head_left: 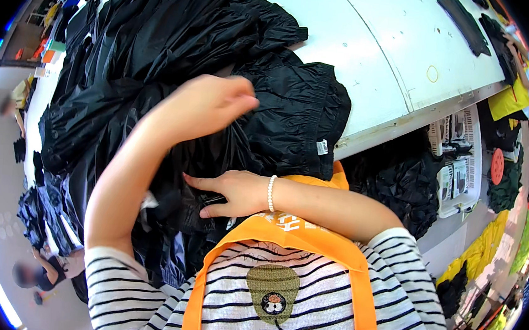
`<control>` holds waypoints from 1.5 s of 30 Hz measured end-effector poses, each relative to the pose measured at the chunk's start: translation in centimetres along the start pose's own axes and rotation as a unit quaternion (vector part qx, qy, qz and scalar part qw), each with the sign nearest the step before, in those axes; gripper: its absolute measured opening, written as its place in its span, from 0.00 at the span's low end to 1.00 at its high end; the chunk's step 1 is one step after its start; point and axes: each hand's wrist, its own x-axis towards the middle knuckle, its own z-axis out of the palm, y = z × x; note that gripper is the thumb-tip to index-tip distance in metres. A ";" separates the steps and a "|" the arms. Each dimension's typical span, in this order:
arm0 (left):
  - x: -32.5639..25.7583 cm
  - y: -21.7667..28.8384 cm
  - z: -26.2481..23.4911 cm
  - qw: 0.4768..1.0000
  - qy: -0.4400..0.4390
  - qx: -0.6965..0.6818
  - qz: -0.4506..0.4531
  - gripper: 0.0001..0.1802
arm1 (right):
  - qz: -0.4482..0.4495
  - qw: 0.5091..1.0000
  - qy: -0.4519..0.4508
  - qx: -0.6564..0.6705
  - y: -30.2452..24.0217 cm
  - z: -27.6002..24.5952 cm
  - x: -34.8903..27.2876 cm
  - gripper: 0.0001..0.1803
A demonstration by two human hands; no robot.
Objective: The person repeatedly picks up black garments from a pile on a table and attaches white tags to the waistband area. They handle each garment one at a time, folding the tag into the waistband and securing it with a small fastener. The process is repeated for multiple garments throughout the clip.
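Observation:
A large heap of black garments [144, 35] covers the left part of the white table. On its right lies a black garment with a gathered elastic edge [300, 115] and a small white label [323, 147]. My left hand [210, 107] hovers over this heap, slightly blurred, its fingers curled together; whatever they may hold is hidden. Lower down, close to my body, my right hand [240, 194] rests on dark fabric, its index finger stretched out and the thumb apart. A white beaded bracelet [271, 192] circles that wrist.
The white table [373, 74] stretches to the far right, with a folded dark piece [464, 25] on it. Beyond its near edge are more black garments [395, 183] and a white plastic basket [458, 176]. Yellow cloth [481, 243] lies at right. Other people [35, 274] are at left.

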 end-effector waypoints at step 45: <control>5.4 -0.6 12.8 0.964 0.103 -0.069 0.234 0.27 | 0.137 0.680 0.603 0.395 11.3 -7.1 -10.8 0.11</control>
